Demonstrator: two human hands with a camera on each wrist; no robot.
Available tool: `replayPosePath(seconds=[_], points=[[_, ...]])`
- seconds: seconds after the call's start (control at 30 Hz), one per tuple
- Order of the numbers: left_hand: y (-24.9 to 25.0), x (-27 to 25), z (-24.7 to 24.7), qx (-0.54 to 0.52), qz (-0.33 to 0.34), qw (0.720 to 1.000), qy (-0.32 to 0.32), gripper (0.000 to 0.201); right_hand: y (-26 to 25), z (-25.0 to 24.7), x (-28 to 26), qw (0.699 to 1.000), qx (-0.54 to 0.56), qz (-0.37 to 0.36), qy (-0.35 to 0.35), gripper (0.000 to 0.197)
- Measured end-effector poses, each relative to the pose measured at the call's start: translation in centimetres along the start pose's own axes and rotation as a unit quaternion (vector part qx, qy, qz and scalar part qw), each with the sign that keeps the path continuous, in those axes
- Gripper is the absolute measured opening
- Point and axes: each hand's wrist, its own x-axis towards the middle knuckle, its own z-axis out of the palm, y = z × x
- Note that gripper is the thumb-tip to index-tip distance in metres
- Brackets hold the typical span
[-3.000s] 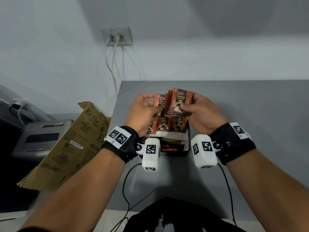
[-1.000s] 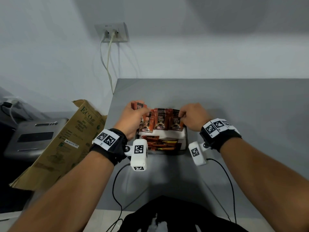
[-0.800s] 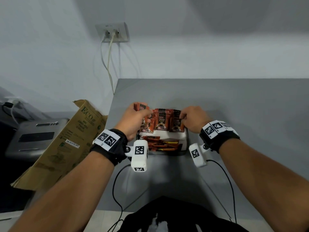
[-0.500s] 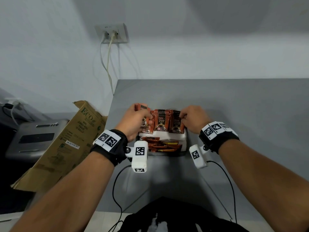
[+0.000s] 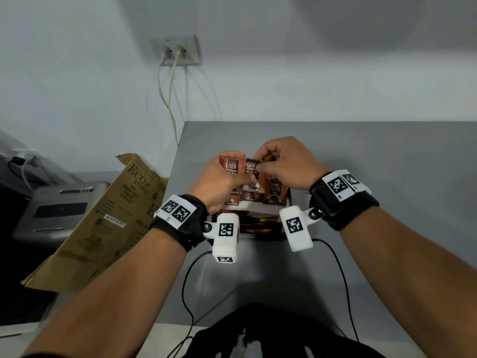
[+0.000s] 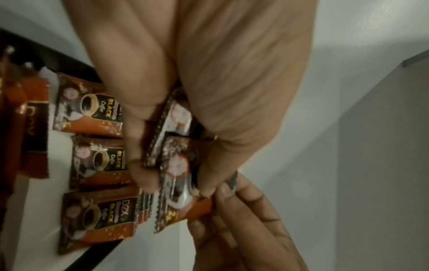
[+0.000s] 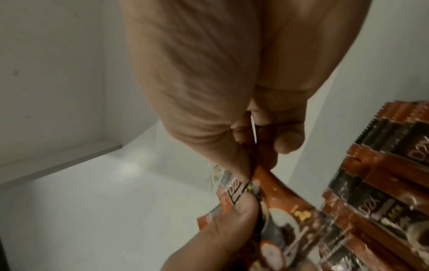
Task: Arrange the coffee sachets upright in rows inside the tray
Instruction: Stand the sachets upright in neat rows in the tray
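Note:
Orange and black coffee sachets [image 5: 275, 192] stand upright in a row in the white tray [image 5: 258, 206] near the table's left edge. More sachets [image 5: 255, 226] lie flat in the tray's near compartment. Just above the row, my left hand [image 5: 236, 177] grips a small bunch of sachets [image 5: 231, 167] between thumb and fingers. My right hand [image 5: 263, 161] pinches the top edge of the sachet [image 5: 251, 167] at the right of that bunch. In the left wrist view the bunch [image 6: 176, 170] fans out of my fist beside the standing row [image 6: 97, 216]. The right wrist view shows the pinched sachet [image 7: 262, 183].
A grey table [image 5: 374, 164] stretches to the right and behind the tray. A folded cardboard box [image 5: 103, 223] leans off the table's left edge beside a grey device [image 5: 59, 210]. Cables hang from a wall socket [image 5: 175, 50]. Wrist camera cables [image 5: 188, 280] trail over the near table.
Both hands were low at the tray's standing row. They have risen above it, the left carrying a bunch of sachets and the right now pinching one sachet's top.

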Motion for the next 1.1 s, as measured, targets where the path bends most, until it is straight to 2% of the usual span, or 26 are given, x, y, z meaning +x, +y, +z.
replayPosePath(seconds=[0.07, 0.13, 0.2, 0.5, 0.93, 1.1], points=[[-0.2, 0.3, -0.9, 0.022, -0.009, 0.998, 0.059, 0.045, 0.7, -0.2, 0.5, 0.998, -0.065, 0.016, 0.02, 0.012], [-0.4, 0.5, -2.2, 0.017, -0.021, 0.994, 0.11, 0.035, 1.9, 0.4, 1.1, 0.993, -0.108, 0.039, 0.007, 0.013], [-0.7, 0.6, -3.1, 0.013, -0.031, 0.992, 0.125, 0.03, 3.2, 1.5, 1.5, 0.988, -0.141, 0.058, -0.017, 0.014], [-1.4, 0.4, -4.3, 0.046, -0.05, 0.992, 0.108, 0.03, 5.0, 5.6, 2.1, 0.969, -0.223, 0.082, -0.065, 0.022], [-1.2, 0.3, -4.0, 0.051, -0.06, 0.993, 0.084, 0.032, 5.3, 5.6, 2.2, 0.967, -0.232, 0.083, -0.064, 0.024], [-1.0, 0.0, -3.8, 0.041, -0.061, 0.994, 0.082, 0.03, 5.2, 5.4, 2.0, 0.969, -0.235, 0.061, -0.04, 0.029]])
